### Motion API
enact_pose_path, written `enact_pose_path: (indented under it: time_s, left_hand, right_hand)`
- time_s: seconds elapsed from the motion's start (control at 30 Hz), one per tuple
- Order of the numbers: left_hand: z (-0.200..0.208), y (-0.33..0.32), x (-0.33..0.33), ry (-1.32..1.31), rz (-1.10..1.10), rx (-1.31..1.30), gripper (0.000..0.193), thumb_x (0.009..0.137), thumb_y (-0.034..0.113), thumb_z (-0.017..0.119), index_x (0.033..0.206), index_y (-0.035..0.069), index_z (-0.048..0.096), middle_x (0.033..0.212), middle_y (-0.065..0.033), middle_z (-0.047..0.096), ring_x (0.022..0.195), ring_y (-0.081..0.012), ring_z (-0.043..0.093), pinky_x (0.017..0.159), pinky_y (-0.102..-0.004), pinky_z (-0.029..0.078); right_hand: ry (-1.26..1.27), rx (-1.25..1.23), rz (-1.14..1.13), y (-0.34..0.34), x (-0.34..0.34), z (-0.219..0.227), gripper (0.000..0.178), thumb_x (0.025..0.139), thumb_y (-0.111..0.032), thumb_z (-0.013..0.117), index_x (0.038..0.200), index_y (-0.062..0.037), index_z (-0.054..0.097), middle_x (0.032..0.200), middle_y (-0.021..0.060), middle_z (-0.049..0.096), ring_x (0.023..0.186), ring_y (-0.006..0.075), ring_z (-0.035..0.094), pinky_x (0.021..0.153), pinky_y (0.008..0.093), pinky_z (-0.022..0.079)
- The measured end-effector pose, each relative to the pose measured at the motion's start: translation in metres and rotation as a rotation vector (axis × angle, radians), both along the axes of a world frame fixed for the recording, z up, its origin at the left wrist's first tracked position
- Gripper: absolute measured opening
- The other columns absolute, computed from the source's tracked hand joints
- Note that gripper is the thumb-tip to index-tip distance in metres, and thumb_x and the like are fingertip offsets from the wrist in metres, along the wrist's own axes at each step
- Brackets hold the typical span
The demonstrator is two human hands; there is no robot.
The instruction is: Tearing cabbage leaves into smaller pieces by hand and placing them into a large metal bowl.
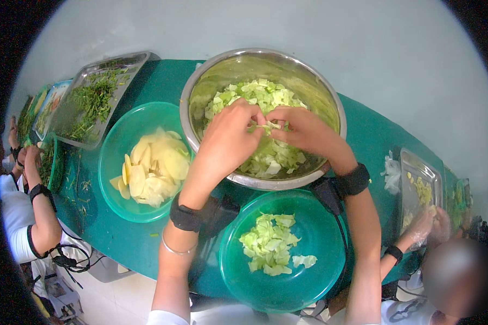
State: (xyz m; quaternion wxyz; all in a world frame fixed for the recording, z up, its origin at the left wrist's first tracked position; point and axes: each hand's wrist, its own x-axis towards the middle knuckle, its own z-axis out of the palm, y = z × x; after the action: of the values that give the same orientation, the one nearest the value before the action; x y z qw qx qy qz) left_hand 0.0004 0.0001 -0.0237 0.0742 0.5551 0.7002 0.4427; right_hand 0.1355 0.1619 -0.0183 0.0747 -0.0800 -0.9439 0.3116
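Observation:
Over a large steel bowl (192,116), both my hands meet at a small piece of cabbage (269,127). My left hand (233,132) pinches it from one side, fingertips closed. From the other side my right hand (305,131) grips it with thumb and fingers. Below them, chopped pale green cabbage (260,93) covers the bottom of the steel bowl. Nearest to me, a green plastic bowl (320,290) holds a smaller heap of cabbage pieces (268,244), with one piece lying apart on its right.
At left, another green bowl (109,187) holds sliced potatoes (152,165). Beyond it stands a steel tray (87,142) of cut greens. A co-worker's arm (40,208) reaches in at far left. On the right, a gloved co-worker's hand (420,227) works by a steel tray (412,157), near a crumpled plastic bag (391,172).

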Motion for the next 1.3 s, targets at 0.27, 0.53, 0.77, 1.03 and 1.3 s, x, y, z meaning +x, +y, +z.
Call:
enact_pose_path:
  time_s: [0.27,0.53,0.77,1.03,1.3]
  left_hand:
    - [0.002,0.004,0.002,-0.126,-0.063,0.022,0.013,0.083,0.003,0.066,0.094,-0.002,0.064,0.097,-0.0211,0.066,0.087,-0.0344,0.068,0.079,-0.0429,0.054]
    - [0.008,0.005,0.002,-0.18,-0.07,0.024,0.01,0.083,0.002,0.064,0.089,-0.003,0.059,0.088,-0.0229,0.068,0.084,-0.0381,0.067,0.076,-0.0437,0.053]
    - [0.004,0.006,0.002,-0.211,-0.051,0.059,0.014,0.084,0.003,0.064,0.096,-0.003,0.058,0.09,-0.0219,0.069,0.08,-0.0354,0.068,0.074,-0.0424,0.053]
    - [-0.001,0.006,-0.003,-0.197,-0.052,0.02,0.015,0.084,0.002,0.069,0.097,0.001,0.063,0.084,-0.0097,0.068,0.074,-0.016,0.066,0.068,-0.0302,0.053]
    - [0.013,0.003,0.002,-0.204,0.033,-0.032,0.015,0.081,0.005,0.065,0.093,-0.002,0.062,0.087,-0.0192,0.068,0.077,-0.0322,0.067,0.074,-0.0409,0.053]
  right_hand:
    - [0.075,-0.041,0.001,-0.004,0.0,0.007,0.027,0.085,-0.019,0.069,0.107,-0.004,0.07,0.08,0.0175,0.068,0.067,0.0266,0.064,0.067,0.0371,0.052]
    - [0.036,-0.063,0.015,-0.001,-0.002,0.002,0.026,0.085,-0.022,0.073,0.101,-0.0027,0.068,0.077,0.0141,0.065,0.065,0.023,0.059,0.064,0.0356,0.049]
    - [0.045,-0.155,0.0,-0.004,-0.002,0.003,0.026,0.084,-0.021,0.073,0.101,-0.0017,0.067,0.074,0.0121,0.063,0.064,0.0183,0.055,0.062,0.0345,0.047]
    - [0.116,-0.1,0.028,-0.002,-0.004,0.001,0.022,0.085,-0.018,0.071,0.101,-0.0033,0.069,0.066,0.0111,0.058,0.058,0.0178,0.049,0.057,0.0353,0.043]
    - [0.355,0.04,-0.159,0.007,-0.001,-0.003,0.015,0.088,-0.012,0.071,0.097,-0.0013,0.069,0.08,0.0112,0.068,0.07,0.0179,0.067,0.066,0.0324,0.054]
